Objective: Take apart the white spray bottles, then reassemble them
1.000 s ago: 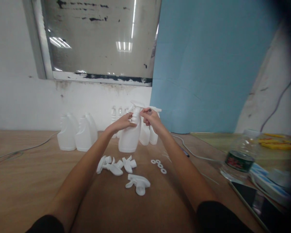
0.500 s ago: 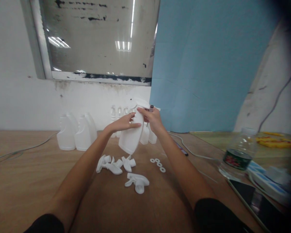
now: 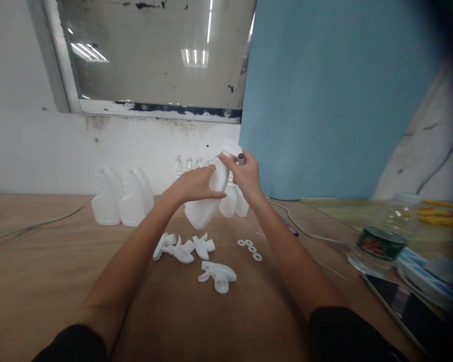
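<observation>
I have the white spray bottle [image 3: 203, 213] tilted over the tabletop [image 3: 173, 311], between both hands, its trigger head [image 3: 232, 147] uppermost. The left hand [image 3: 195, 185] is wrapped round its body, thumb stretched across the smooth, milky plastic, the other fingers partly out of my sight. The right hand [image 3: 248, 173] pinches at the neck, so I can't make out the join there; a slim dark-capped thing [image 3: 240, 159] pokes from that same grip, mostly hidden. Two more white bottles [image 3: 227, 203] stand behind, partly covered by the right hand and forearm, and a row of small clear bottles [image 3: 189, 162] is largely blocked. Nearer me lie four angular loose trigger heads [image 3: 182, 254], with four flat rings [image 3: 249, 246] to their right on the brown wood. Farther right, a clear water bottle [image 3: 385, 241] stands near a dark-screened phone [image 3: 403, 306], its far end fading into shadow.
</observation>
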Motion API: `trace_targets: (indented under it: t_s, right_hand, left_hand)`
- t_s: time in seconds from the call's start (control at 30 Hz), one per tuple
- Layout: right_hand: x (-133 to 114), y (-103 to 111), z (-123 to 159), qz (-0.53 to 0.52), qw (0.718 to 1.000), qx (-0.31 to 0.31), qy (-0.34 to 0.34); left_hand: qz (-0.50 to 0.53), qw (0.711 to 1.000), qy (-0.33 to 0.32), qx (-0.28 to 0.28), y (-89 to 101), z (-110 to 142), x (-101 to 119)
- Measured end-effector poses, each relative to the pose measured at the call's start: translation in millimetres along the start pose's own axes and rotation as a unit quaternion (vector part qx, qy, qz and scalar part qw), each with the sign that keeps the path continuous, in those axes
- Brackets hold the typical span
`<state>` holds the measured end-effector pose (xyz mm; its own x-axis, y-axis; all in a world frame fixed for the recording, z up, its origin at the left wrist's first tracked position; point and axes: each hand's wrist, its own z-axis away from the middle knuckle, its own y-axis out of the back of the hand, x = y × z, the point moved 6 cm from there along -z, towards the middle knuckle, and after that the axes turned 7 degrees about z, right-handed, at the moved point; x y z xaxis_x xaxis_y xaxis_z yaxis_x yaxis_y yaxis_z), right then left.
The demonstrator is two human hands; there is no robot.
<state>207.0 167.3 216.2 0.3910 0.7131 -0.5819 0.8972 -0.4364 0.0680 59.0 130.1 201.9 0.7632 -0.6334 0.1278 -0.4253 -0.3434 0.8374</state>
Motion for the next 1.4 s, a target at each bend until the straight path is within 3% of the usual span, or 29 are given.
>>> trace_targets:
  t_s: [0.17, 0.47, 1.07, 1.4]
  right_hand:
    - [-1, -2, 2, 0.051, 0.999, -0.010, 0.002]
    - [5, -9, 2, -0.002, 0.999, -0.038, -0.014]
    - [5, -14, 5, -0.058, 0.997, -0.041, 0.030]
    - [-15, -15, 15, -0.166, 0.972, -0.166, -0.020]
  left_hand:
    - [-0.038, 0.999, 0.005, -0.002, 5.8, 4, -1]
    - [-0.043, 0.998, -0.024, -0.040, 4.5, 3, -3]
    - [-0.032, 0.997, -0.046, -0.058, 1.1, 3, -7]
    - [0.059, 0.992, -0.059, -0.093, 9.6, 7, -16]
